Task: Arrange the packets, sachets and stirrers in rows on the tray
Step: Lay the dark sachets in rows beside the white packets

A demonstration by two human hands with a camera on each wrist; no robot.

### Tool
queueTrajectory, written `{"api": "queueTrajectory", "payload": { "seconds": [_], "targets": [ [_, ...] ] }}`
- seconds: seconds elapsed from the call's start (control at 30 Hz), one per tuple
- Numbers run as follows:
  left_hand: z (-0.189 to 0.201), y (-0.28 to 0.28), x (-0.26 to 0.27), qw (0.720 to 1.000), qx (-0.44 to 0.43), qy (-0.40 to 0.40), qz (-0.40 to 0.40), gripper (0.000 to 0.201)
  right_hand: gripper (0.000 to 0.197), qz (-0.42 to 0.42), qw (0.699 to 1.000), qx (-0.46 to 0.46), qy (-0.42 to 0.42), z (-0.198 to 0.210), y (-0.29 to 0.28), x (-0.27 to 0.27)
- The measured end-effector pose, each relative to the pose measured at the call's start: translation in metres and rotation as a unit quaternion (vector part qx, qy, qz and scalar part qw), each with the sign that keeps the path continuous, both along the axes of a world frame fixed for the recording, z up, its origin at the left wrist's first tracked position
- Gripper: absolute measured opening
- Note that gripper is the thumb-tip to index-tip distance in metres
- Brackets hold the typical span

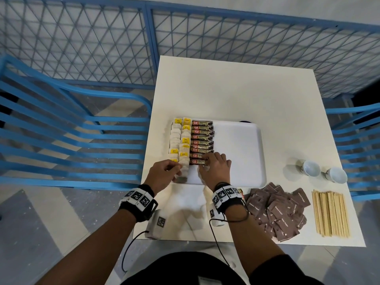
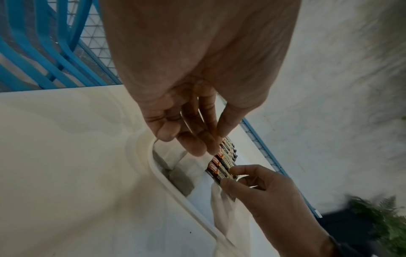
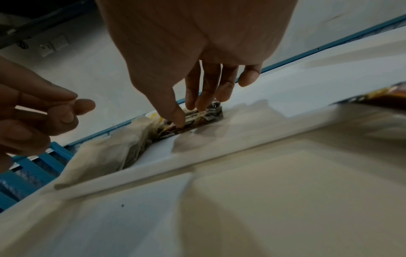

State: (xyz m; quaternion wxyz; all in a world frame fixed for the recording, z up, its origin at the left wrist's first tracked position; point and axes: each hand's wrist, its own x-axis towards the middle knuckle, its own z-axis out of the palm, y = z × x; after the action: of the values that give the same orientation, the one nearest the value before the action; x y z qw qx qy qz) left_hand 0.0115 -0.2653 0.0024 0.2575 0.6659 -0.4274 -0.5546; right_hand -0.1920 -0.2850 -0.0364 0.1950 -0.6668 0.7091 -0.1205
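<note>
A white tray [image 1: 236, 151] holds two columns of tea bags [image 1: 181, 140] with yellow tags and one column of brown coffee sachets [image 1: 202, 138] along its left side. My right hand [image 1: 207, 161] pinches the nearest coffee sachet [image 3: 204, 114] at the column's near end, thumb on its near edge and fingers on top. My left hand [image 1: 177, 167] hovers with curled fingers at the nearest tea bag [image 2: 189, 167]. Its fingertips are close to the bag's top edge, and whether they grip anything is unclear.
On the table right of the tray lie a heap of brown sugar packets [image 1: 277, 210] and a bundle of wooden stirrers [image 1: 331, 214]. Two white cups [image 1: 311, 168] stand behind them. One loose coffee sachet [image 1: 241, 193] lies by my right wrist. Blue chairs flank the table.
</note>
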Motion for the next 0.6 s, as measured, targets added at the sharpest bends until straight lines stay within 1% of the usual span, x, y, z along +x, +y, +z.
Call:
{"api": "queueTrajectory", "payload": {
  "seconds": [0.07, 0.2, 0.37, 0.43, 0.5, 0.6],
  "targets": [
    [-0.003, 0.0, -0.003, 1.0, -0.008, -0.01, -0.013, 0.007, 0.029, -0.007, 1.0, -0.013, -0.022, 0.005, 0.003, -0.004],
    [-0.006, 0.002, -0.02, 0.999, -0.025, -0.026, -0.038, 0.006, 0.018, -0.019, 0.996, -0.04, -0.083, 0.015, 0.015, -0.021],
    [-0.008, 0.014, -0.056, 0.993, -0.043, -0.033, -0.102, 0.007, 0.02, -0.033, 0.992, -0.027, -0.122, 0.03, 0.04, -0.057],
    [-0.012, 0.023, -0.076, 0.989, -0.042, -0.041, -0.134, 0.006, 0.019, -0.038, 0.992, -0.002, -0.117, 0.034, 0.053, -0.076],
    [-0.015, 0.031, -0.095, 0.984, -0.032, -0.05, -0.168, 0.002, 0.015, -0.04, 0.995, 0.021, -0.084, 0.038, 0.067, -0.094],
    [-0.018, 0.044, -0.123, 0.975, -0.018, -0.092, -0.202, 0.012, 0.01, -0.048, 0.997, 0.058, -0.003, 0.044, 0.084, -0.119]
  ]
}}
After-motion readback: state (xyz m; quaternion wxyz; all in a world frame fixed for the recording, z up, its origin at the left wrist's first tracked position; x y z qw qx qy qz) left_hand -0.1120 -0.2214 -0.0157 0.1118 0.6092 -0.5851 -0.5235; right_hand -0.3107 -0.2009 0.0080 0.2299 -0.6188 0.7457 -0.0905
